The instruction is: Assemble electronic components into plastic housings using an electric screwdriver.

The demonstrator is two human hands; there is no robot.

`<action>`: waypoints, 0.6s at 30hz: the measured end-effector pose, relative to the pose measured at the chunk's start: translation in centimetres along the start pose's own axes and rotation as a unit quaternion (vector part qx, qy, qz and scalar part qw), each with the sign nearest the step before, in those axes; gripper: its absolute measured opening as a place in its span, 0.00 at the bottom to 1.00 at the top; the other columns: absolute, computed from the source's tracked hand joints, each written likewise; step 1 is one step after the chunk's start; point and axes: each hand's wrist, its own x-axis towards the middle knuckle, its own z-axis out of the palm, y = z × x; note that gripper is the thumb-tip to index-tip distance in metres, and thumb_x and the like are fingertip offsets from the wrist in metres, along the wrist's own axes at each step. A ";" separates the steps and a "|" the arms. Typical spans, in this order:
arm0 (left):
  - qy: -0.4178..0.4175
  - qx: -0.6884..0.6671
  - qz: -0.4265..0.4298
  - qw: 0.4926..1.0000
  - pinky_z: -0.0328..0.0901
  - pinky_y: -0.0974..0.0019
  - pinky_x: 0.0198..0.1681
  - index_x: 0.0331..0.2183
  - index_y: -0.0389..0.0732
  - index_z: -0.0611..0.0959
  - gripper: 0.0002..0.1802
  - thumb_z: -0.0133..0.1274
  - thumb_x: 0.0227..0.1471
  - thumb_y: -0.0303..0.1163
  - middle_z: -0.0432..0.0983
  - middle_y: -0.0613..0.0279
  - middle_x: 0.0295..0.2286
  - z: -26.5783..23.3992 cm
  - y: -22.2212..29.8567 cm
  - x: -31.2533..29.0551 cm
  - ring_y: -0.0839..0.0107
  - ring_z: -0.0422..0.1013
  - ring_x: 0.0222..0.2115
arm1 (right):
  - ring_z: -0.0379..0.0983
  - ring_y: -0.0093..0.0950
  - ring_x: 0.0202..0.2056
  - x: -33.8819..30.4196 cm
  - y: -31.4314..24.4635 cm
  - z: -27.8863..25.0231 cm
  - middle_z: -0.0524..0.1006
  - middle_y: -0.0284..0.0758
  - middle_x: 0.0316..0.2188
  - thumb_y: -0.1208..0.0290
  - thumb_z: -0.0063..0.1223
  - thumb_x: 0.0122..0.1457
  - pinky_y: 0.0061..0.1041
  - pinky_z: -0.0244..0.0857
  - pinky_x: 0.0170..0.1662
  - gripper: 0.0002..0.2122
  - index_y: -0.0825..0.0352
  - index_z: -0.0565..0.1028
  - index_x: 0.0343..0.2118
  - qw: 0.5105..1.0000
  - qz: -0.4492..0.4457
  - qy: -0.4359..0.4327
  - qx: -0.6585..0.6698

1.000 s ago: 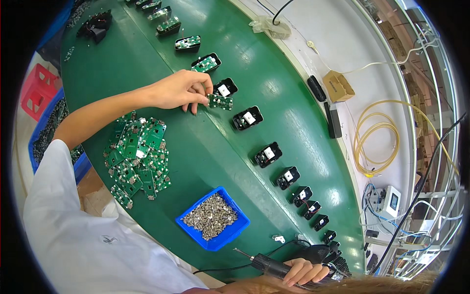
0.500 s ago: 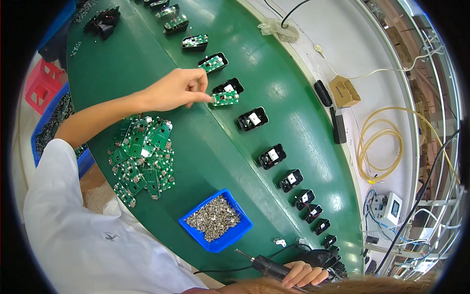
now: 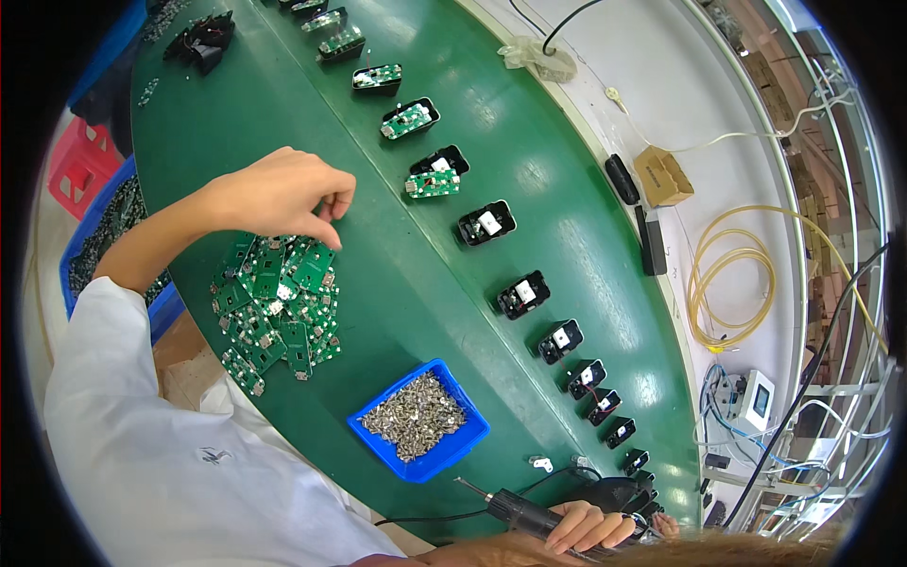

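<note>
My left hand [image 3: 283, 194] hovers just above the far edge of a heap of green circuit boards [image 3: 295, 331]. Its thumb and curled fingers are apart, with nothing visible between them. To its right, one circuit board [image 3: 433, 184] leans on the near edge of a black plastic housing [image 3: 452, 159], uncovering part of the inside. At the lower edge, my right hand [image 3: 586, 529] grips a black electric screwdriver [image 3: 521, 513], whose bit points left toward a blue tray [image 3: 463, 448] full of small metal parts [image 3: 416, 414].
Black housings [image 3: 488, 224] stand in a curved row along the green table [image 3: 378, 302], the farther ones topped with boards. Black parts [image 3: 200, 42] lie far left. A blue bin [image 3: 74, 250] stands beside the table. Another person's hand [image 3: 666, 524] shows at lower right.
My left hand has let go of the circuit board at the housing and moved left and nearer, over the heap. My right hand keeps the screwdriver almost in place. Another hand has appeared at lower right.
</note>
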 end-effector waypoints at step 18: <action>0.127 0.071 0.341 0.929 0.64 0.61 0.40 0.28 0.45 0.76 0.18 0.69 0.37 0.36 0.71 0.66 0.34 2.2 1.2 0.6 0.68 0.69 0.38 | 0.69 0.35 0.17 -0.4 -0.3 -0.5 0.66 0.43 0.23 0.74 0.33 0.66 0.28 0.72 0.16 0.06 0.69 0.59 0.32 0.998 -0.008 -0.020 0.060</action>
